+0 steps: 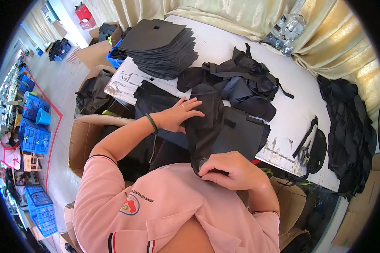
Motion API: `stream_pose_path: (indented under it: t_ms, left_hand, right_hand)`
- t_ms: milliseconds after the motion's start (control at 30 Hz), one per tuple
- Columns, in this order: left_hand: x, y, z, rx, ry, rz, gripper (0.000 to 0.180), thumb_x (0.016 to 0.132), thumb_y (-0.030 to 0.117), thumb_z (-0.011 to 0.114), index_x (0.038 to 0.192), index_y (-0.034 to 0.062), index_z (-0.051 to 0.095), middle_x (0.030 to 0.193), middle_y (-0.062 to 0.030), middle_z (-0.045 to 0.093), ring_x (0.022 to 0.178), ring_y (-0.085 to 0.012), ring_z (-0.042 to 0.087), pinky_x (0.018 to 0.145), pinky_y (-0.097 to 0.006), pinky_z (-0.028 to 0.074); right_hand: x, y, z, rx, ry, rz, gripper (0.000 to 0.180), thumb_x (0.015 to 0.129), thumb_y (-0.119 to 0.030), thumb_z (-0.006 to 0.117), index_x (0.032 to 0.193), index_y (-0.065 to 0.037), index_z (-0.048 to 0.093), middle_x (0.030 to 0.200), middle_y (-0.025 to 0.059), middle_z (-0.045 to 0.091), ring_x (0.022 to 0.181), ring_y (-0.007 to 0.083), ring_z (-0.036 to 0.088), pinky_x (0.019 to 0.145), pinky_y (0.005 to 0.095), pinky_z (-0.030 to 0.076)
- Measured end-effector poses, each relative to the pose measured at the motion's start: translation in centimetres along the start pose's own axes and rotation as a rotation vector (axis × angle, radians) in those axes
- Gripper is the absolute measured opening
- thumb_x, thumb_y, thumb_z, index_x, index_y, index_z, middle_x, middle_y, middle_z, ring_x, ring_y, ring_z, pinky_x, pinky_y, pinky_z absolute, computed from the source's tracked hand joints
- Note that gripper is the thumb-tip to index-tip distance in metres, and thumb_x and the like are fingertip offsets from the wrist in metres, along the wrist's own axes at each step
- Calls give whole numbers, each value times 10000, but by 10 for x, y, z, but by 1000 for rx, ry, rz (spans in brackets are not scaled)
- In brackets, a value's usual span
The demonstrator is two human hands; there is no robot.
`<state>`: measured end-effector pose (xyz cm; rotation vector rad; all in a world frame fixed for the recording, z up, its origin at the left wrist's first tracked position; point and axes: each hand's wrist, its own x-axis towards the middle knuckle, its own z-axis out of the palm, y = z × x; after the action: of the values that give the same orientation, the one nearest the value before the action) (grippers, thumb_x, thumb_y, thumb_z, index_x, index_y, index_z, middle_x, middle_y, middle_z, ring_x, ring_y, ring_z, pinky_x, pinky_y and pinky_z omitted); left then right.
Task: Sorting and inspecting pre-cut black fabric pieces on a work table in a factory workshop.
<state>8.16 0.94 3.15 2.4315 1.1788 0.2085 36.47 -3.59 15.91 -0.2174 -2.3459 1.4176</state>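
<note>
A thin black fabric piece [204,109], creased and soft, hangs over the table's near edge in front of me. My left hand [179,116] lies against its left side with fingers spread, a ring on one finger and a green band at the wrist. Close to my chest, my right hand [230,169] is closed in a pinch on the fabric's lower edge. Under and to the right of it lie flat, stiff black panels [238,133], one with a small dark patch. More dark fabric [152,99] lies left of my left hand.
A tall stack of black panels [156,38] stands at the table's far left. Loose black pieces [249,84] are heaped mid-table on the white tabletop [215,36]. A black pouch with straps [317,149] and a black pile [348,130] lie right. Cardboard boxes [82,145] stand below.
</note>
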Motion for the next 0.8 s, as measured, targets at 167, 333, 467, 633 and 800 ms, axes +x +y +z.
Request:
stream_pose_path:
  t_ms: [167, 333, 467, 633, 800]
  left_hand:
    - [1, 16, 39, -45, 256, 75, 852, 614, 132, 815, 1388, 222, 469, 1556, -156, 261, 1467, -360, 209, 1168, -604, 124]
    - [6, 7, 54, -53, 587, 148, 498, 602, 44, 778, 1066, 166, 646, 1406, -94, 486, 1376, -329, 388, 1155, -575, 205]
    - [-12, -24, 10, -37, 672, -17, 337, 650, -54, 691, 936, 114, 630, 1304, -94, 600, 1326, -331, 470, 1159, -542, 235]
    - [-93, -52, -52, -14, 548, -142, 355, 624, -97, 619, 931, 82, 604, 1258, -78, 636, 1332, -302, 475, 1178, -538, 214]
    - [-174, -31, -97, -369, 195, -533, 196, 752, -26, 662, 938, 15, 615, 941, -69, 677, 924, -164, 625, 913, -346, 469]
  right_hand:
    - [4, -4, 0, 1, -21, -15, 138, 817, -43, 691, 935, -95, 642, 818, 42, 646, 696, 250, 640, 584, 330, 488]
    - [4, -9, -1, 16, -42, -36, 155, 806, -30, 700, 936, -92, 641, 811, 44, 642, 691, 247, 639, 579, 328, 487]
    - [-10, -17, -13, 2, -24, 18, 148, 803, -23, 708, 927, -82, 651, 804, 56, 649, 703, 247, 646, 583, 320, 489]
    - [-37, -8, -29, 12, 56, 187, 123, 823, 23, 706, 924, -39, 672, 832, 69, 683, 712, 184, 665, 619, 265, 496]
    - [-71, 8, -41, 277, 205, 500, 126, 812, 107, 678, 898, 16, 660, 829, 46, 655, 763, 93, 627, 683, 221, 496]
